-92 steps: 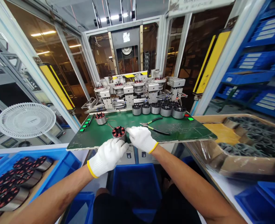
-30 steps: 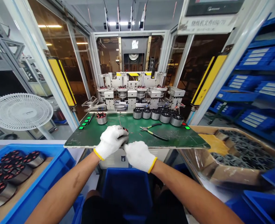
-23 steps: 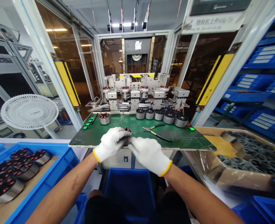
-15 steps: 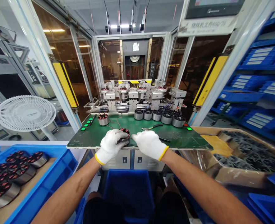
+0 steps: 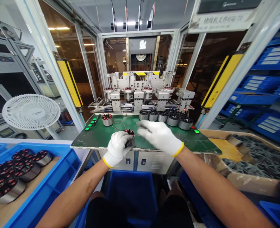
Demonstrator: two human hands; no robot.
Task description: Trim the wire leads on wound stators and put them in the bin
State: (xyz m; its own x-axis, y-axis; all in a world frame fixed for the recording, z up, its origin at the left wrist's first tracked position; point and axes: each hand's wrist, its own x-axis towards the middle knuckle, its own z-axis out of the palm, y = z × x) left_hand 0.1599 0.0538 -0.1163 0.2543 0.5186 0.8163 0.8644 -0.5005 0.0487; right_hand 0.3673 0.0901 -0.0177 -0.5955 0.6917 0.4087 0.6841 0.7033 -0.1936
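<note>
My left hand [image 5: 117, 147], in a white glove, is wrapped round a wound stator [image 5: 129, 133] with red coils at the near edge of the green work board [image 5: 92, 137]. My gloved right hand [image 5: 160, 136] hovers just right of the stator, raised over the board, its fingers smeared by motion and curled toward the part. A second wound stator [image 5: 107, 119] stands at the board's back left. Thin copper wire ends trail from the held stator.
A row of several bare stator cores [image 5: 168, 118] lines the board's back edge before the winding machine [image 5: 142, 93]. A blue bin [image 5: 59, 177] of wound stators sits left, a cardboard box [image 5: 249, 158] of cores right, a white fan [image 5: 30, 111] far left.
My right hand has lifted from below the board's edge and moved up and right over the board, hiding the pliers. My left hand has kept its hold on the stator.
</note>
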